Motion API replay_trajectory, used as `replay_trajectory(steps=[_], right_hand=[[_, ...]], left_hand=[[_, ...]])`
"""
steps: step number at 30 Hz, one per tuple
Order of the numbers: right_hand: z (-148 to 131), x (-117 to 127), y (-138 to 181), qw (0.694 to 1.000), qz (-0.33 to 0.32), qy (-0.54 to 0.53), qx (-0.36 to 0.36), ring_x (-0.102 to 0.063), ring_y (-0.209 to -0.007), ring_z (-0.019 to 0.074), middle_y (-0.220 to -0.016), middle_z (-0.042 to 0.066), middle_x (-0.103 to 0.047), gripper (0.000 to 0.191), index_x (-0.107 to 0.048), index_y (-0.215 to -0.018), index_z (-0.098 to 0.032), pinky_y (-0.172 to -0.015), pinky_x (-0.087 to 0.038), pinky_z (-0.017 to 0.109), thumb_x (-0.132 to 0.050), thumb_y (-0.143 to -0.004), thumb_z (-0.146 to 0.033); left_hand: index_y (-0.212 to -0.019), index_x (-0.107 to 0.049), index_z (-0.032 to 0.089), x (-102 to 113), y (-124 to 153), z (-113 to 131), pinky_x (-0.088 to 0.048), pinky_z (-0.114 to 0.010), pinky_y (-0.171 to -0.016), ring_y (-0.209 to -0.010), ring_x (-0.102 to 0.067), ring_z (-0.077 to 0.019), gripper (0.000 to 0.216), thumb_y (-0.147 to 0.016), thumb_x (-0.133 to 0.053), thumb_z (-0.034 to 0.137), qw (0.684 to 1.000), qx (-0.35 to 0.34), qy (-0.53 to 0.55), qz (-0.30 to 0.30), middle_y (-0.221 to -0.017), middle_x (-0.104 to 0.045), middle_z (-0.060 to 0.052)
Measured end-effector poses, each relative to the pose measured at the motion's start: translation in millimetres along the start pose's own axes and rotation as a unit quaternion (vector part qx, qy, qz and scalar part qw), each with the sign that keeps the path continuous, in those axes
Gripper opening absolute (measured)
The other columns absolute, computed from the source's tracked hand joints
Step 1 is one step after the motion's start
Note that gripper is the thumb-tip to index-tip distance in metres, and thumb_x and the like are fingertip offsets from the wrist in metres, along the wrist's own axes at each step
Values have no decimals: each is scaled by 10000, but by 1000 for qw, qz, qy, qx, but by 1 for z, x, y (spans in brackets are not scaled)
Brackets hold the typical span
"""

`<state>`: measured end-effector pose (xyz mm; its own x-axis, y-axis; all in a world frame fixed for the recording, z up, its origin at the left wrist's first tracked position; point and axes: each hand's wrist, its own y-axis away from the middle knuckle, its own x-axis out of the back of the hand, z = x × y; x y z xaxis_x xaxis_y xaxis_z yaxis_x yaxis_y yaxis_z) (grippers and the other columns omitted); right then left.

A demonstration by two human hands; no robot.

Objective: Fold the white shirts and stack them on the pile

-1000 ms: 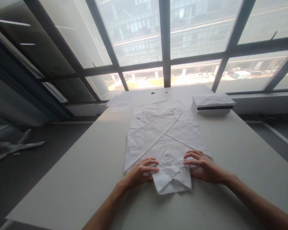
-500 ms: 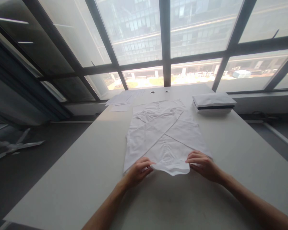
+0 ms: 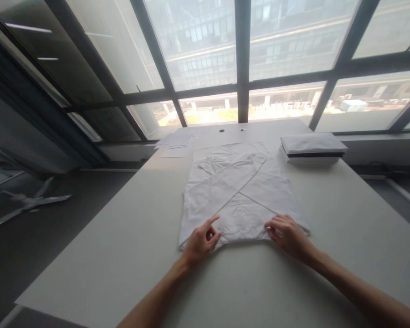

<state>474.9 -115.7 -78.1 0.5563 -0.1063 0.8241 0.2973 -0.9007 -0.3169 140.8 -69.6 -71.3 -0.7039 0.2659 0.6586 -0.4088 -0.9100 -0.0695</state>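
A white shirt (image 3: 239, 187) lies flat before me, its sleeves crossed over the body and its near part creased. At the left of the near edge is my left hand (image 3: 202, 239); its index finger points forward while the thumb and another finger close at the cloth. My right hand (image 3: 289, 234) pinches the same edge farther right, fingertips pressed together on the fabric. Between the hands the edge runs nearly straight. The undersides of both hands are hidden.
The shirt rests on a white table (image 3: 130, 228). A stack of folded cloth (image 3: 312, 145) with a dark layer stands at the back right. Several white sheets (image 3: 177, 143) lie at the back left. Large windows (image 3: 205, 54) rise behind the table.
The loose flap that was lifted between my hands now lies down, leaving a straighter near edge. My left index finger has stretched forward; the right hand stays nearly in place. The view has shifted slightly.
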Motion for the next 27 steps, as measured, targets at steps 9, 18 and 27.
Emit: replay_trajectory(steps=[9, 18, 27], right_hand=[[-24, 16, -6, 998, -12, 66, 22, -588, -857, 204, -872, 62, -669, 238, -704, -866, -203, -838, -456, 342, -495, -925, -105], [-61, -38, -22, 984, -7, 154, 87, -306, -1475, 316, -1572, 184, -400, 630, -370, -1522, -77, -1188, -283, 498, -527, -969, -333], [-39, -60, 3, 980, -44, 191, 33, -175, -1526, 331, -1623, 225, -247, 910, -273, -1561, -23, -1232, -211, 485, -519, -922, -622]], left_hand=[[-1062, -709, 216, 10, -2, 22, -505, -301, -816, -843, -641, -177, 199, -969, -535, 252, 981, -114, -153, 21, -912, -689, -40], [-1586, -245, 170, -25, -27, 34, -237, -479, -1225, -1524, -212, -238, 574, -1058, -348, 370, 911, -240, -306, -135, -1624, -309, -105], [-1609, -144, 161, -33, -27, 15, -180, -446, -1245, -1537, -130, -215, 638, -1065, -285, 463, 902, -231, -341, -133, -1650, -197, -109]])
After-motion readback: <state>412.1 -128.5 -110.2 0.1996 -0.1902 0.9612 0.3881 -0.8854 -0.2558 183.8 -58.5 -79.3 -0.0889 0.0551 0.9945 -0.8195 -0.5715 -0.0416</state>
